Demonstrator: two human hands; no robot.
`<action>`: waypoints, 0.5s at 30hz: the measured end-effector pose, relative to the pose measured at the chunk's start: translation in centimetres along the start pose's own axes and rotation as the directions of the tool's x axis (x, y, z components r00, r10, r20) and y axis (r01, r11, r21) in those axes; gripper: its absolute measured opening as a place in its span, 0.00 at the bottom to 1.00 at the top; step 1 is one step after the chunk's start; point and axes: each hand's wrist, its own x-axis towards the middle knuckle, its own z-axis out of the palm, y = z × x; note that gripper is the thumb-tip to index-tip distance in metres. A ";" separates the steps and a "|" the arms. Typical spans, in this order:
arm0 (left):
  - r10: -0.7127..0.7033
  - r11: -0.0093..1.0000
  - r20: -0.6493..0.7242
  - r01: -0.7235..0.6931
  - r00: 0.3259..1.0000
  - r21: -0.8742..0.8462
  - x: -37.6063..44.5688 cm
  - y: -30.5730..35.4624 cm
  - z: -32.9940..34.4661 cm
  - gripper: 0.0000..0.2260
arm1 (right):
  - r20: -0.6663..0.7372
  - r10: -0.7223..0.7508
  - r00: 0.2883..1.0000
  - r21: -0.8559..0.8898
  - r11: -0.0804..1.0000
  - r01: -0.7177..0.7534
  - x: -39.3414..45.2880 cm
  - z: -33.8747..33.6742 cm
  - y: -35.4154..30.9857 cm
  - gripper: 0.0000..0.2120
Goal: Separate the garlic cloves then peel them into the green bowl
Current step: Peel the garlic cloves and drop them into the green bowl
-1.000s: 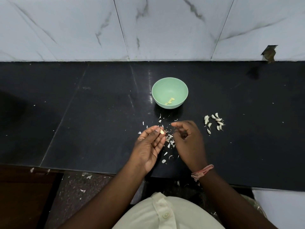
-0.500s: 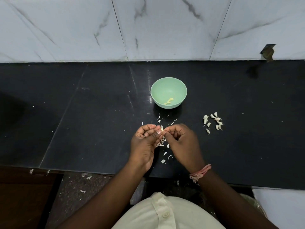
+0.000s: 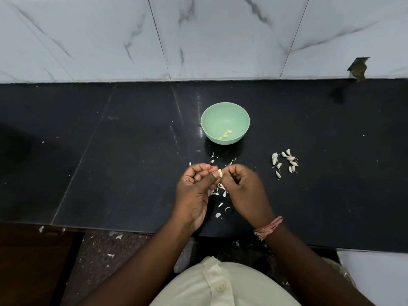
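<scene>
Black polished stone counter [image 3: 110,173], set against a white marble-veined tiled wall [image 3: 198,36].

Item: round pale-green plastic bowl [image 3: 240,115], on the counter. Contents: a few peeled yellowish garlic cloves [image 3: 225,135] at its bottom.

Item: loose cluster of white unpeeled garlic cloves with tails [image 3: 286,161], on the counter to the right of the bowl and nearer the person, well apart from it. About ten; exact count uncertain.

Item: scattered white papery peel scraps [image 3: 218,191], on the counter just in front of the bowl, under and around both hands.

Item: single pale garlic clove in work [image 3: 220,172], held above the scraps, in front of the bowl. Left hand [image 3: 196,191] pinches it between thumb and fingertips; right hand [image 3: 245,191], fingers curled, picks at its right side. Clove sits at the very tip of the left grip, mostly exposed.

Progress, judged: separation appears complete; peeling early, a minority done, the cluster plus this clove outstanding.
</scene>
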 end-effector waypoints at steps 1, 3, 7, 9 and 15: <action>-0.009 1.000 0.007 0.009 1.000 -0.015 0.0 0.0 0.0 0.11 | 0.000 0.010 1.000 0.006 1.000 -0.010 0.0 0.0 0.0 0.05; -0.031 0.998 0.020 0.031 0.999 -0.047 -0.1 0.1 0.2 0.11 | 0.000 0.032 0.999 0.029 0.999 -0.032 0.0 0.0 -0.1 0.06; -0.135 0.975 0.042 0.141 0.990 -0.173 -0.2 0.3 0.4 0.10 | 0.036 0.086 0.996 0.156 0.984 -0.090 0.0 0.0 -0.5 0.08; -0.178 0.957 0.046 0.184 0.983 -0.223 -0.1 0.3 0.4 0.09 | 0.053 0.119 0.992 0.237 0.963 -0.128 0.0 0.1 -0.5 0.08; -0.207 0.947 0.037 0.209 0.978 -0.242 0.1 0.1 0.3 0.09 | 0.018 0.026 0.999 0.187 0.982 -0.029 -0.3 -0.5 0.1 0.10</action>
